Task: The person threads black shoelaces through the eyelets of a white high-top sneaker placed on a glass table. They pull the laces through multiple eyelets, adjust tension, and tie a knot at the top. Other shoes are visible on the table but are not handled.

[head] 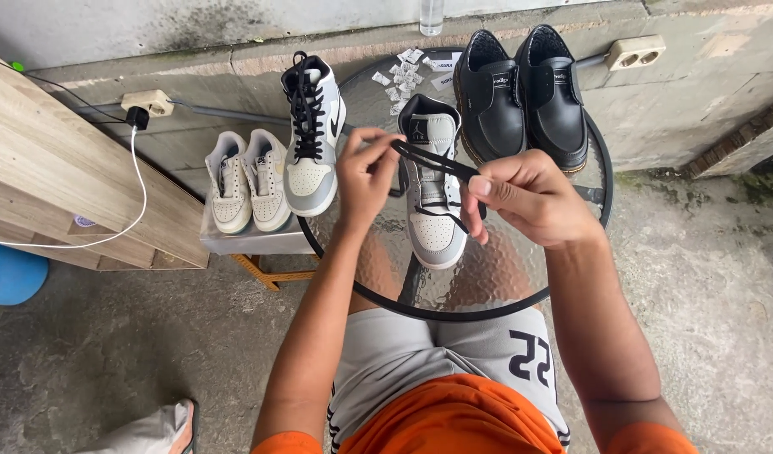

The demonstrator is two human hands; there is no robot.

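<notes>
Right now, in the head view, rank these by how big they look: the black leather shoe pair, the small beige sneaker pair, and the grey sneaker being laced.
1. black leather shoe pair
2. small beige sneaker pair, though it sits lower, off the table, so farther away
3. grey sneaker being laced, partly hidden by the hands

Left hand [365,172] and right hand [525,197] pinch a black lace [432,160] taut between them, above grey sneaker [432,189] on glass desk [571,252].
</notes>
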